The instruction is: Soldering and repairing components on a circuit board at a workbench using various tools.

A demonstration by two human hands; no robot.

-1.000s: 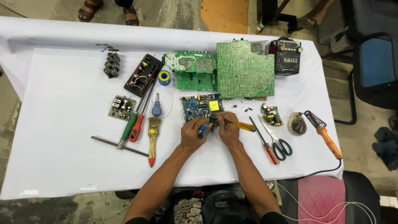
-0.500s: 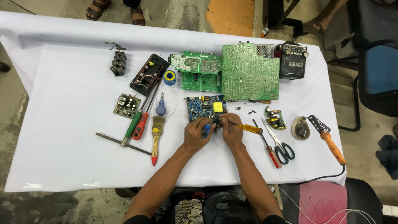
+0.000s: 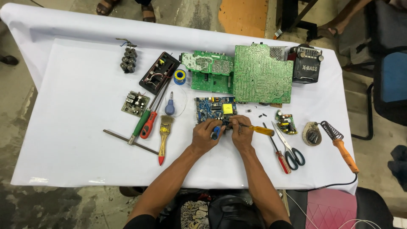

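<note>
Near the front edge of the surface (image 3: 85, 85), the left hand (image 3: 204, 136) is clamped on a blue-handled tool (image 3: 216, 132) and the right hand (image 3: 241, 135) on a yellow-handled screwdriver (image 3: 256, 129), both at the blue circuit board (image 3: 216, 109), apparently mid-work.

Electronics repair workshop: cloth-covered table (image 3: 76, 106) w/ green circuit boards (image 3: 263, 74), soldering iron (image 3: 341, 146), solder spool (image 3: 179, 76), screwdrivers (image 3: 144, 121), scissors (image 3: 290, 148); bare concrete floor (image 3: 203, 12).
</note>
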